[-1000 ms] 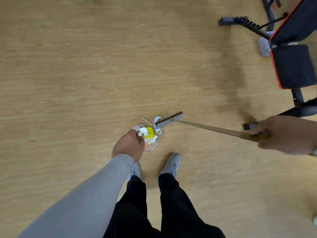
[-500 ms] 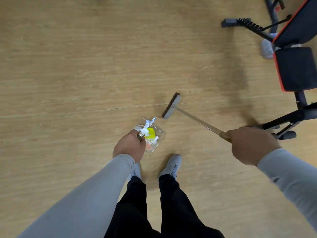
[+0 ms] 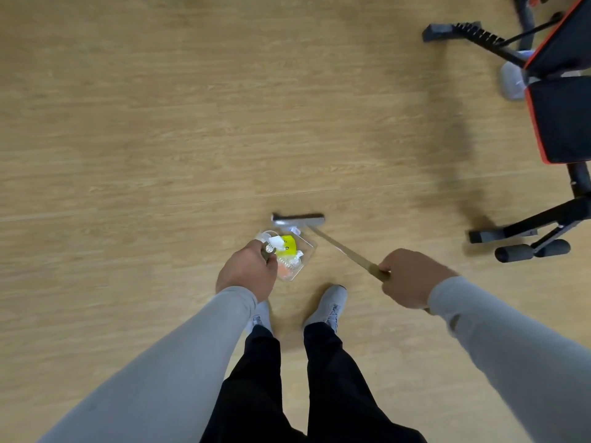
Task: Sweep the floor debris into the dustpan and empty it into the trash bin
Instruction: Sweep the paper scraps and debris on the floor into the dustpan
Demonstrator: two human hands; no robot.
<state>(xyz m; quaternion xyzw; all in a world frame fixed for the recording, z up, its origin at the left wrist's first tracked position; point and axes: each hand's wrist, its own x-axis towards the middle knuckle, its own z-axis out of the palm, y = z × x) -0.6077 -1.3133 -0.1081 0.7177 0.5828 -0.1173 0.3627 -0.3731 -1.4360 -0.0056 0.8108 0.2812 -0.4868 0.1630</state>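
Looking down, we see the wooden floor (image 3: 160,123) filling the frame, with a black and red exercise bench (image 3: 563,116) at the upper right edge, its feet well apart from the work. Below centre stand our two grey shoes (image 3: 329,306), and just above them lies the clear dustpan (image 3: 297,257), flat on the floor. Our left hand (image 3: 246,270) has its grip closed around the dustpan's handle; our right hand (image 3: 412,279) has its grip closed around the broom handle (image 3: 345,251). The broom head (image 3: 299,219) sits at the upper lip of the pan, touching or nearly so. Inside the pan we see the debris (image 3: 286,251): a yellow piece, white scraps and something orange. No trash bin shows.

We judge the sweeping nearly done. The risk from here is spillage: the pan is shallow and its load light, so tilting its open lip downward on lifting could scatter the scraps. A hard push of the broom could also flick pieces over the back wall. The bench legs could catch the broom if we turn to the right of the frame.
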